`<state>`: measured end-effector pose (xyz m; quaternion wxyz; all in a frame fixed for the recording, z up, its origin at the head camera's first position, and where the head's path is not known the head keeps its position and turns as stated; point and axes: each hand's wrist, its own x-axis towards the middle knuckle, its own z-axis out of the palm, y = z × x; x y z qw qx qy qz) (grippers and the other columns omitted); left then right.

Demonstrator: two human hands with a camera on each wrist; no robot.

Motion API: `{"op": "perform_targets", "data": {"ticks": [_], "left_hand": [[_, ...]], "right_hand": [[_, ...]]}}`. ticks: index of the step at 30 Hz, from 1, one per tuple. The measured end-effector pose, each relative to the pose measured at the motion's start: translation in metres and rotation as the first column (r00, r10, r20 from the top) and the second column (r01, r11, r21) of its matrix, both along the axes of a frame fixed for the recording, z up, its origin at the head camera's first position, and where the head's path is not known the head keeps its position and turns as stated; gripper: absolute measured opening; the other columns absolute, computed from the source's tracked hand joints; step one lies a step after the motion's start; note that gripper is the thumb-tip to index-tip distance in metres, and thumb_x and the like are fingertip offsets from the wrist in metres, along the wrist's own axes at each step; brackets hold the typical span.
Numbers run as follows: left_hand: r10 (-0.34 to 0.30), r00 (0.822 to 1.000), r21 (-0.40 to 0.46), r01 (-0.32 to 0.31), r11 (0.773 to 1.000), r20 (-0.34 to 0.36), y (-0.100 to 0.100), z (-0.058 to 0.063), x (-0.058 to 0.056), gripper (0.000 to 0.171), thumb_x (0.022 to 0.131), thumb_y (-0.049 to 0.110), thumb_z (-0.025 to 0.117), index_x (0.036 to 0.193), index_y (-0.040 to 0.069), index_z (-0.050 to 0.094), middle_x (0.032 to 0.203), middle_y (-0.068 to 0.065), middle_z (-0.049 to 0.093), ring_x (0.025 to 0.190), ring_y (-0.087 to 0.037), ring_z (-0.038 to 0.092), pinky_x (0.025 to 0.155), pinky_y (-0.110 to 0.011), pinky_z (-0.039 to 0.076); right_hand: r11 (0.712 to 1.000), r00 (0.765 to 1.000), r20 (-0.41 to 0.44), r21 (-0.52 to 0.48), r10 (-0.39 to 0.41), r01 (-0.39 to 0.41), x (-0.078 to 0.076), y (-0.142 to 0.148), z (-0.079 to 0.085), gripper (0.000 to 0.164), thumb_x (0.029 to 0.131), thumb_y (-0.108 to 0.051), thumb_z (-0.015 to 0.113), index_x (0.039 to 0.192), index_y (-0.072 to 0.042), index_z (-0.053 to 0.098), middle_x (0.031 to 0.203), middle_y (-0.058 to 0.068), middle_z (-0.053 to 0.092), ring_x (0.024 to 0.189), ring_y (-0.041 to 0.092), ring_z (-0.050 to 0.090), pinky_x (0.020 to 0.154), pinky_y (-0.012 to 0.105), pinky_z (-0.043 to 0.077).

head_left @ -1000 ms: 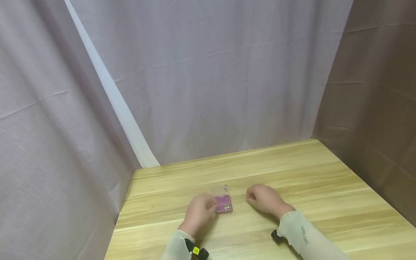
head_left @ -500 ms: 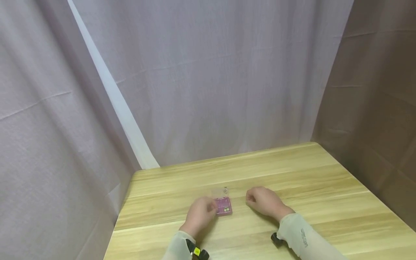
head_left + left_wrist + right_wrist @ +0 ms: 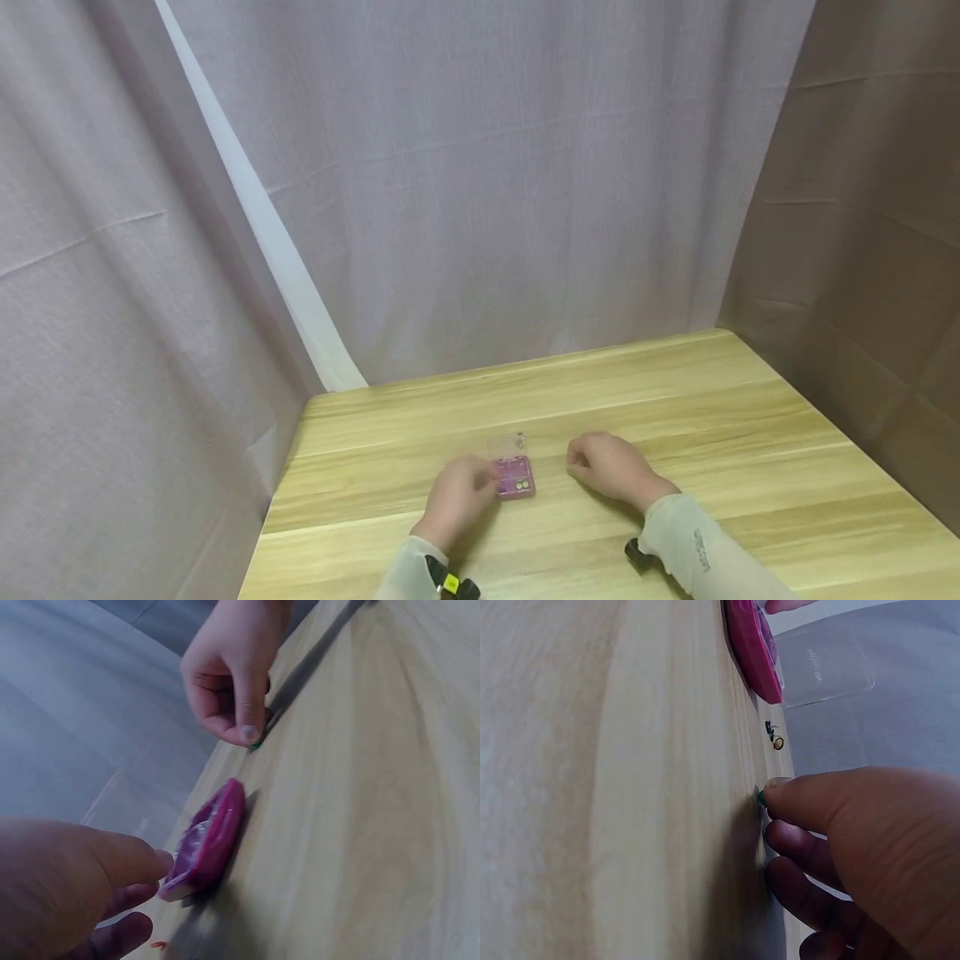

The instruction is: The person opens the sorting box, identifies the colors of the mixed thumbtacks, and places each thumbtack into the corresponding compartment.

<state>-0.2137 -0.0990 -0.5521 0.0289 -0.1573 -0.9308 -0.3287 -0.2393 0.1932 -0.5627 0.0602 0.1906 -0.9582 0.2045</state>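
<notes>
A small pink case lies on the table with its clear lid folded back. Two small round pale-green pieces sit in its near right compartment. My left hand holds the case's left edge; in the left wrist view the fingertip overlaps the rim. To the right of the case, my right hand stays low over the table. Its thumb and finger pinch a small green piece, mostly hidden by the fingertips.
Small dark and gold ring-like pieces lie between case and right hand in the right wrist view. A tiny orange-red piece is near the left fingers. Grey curtains hang behind the wooden table.
The head view has tilted slightly, so the table and case sit a little lower in it. Both hands keep nearly the same places beside the case.
</notes>
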Motion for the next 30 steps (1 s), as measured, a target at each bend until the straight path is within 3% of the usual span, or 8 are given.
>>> {"op": "perform_targets", "data": {"ticks": [6,17,30], "left_hand": [[0.035,0.999,0.040,-0.035,0.999,0.003,-0.017,0.002,0.001,0.017,0.087,0.031,0.070,0.101,0.022,0.072,0.099,0.003,0.073,0.090,-0.014,0.062,0.086,-0.047,0.056],[0.086,0.996,0.056,-0.083,0.995,-0.038,-0.054,-0.009,0.001,0.017,0.088,0.032,0.070,0.101,0.022,0.072,0.099,0.002,0.073,0.090,-0.013,0.062,0.086,-0.046,0.056],[0.051,0.999,0.039,-0.051,0.998,-0.013,-0.055,-0.015,0.002,0.015,0.086,0.031,0.071,0.098,0.023,0.072,0.093,0.005,0.071,0.084,-0.012,0.060,0.081,-0.044,0.055]], "right_hand": [[1.000,1.000,0.001,-0.011,0.003,-0.003,0.002,0.000,0.001,0.017,0.085,-0.029,0.072,0.072,-0.033,0.061,0.067,-0.019,0.056,0.060,0.004,0.049,0.059,0.029,0.048],[1.000,1.000,0.013,0.002,-0.009,0.009,0.003,-0.001,0.000,0.015,0.086,-0.029,0.070,0.073,-0.033,0.063,0.069,-0.019,0.057,0.063,0.004,0.050,0.063,0.031,0.050],[1.000,1.000,0.010,-0.016,0.014,-0.014,-0.001,-0.006,0.007,0.015,0.088,-0.031,0.069,0.075,-0.033,0.063,0.070,-0.018,0.059,0.063,0.003,0.052,0.064,0.031,0.052]]}}
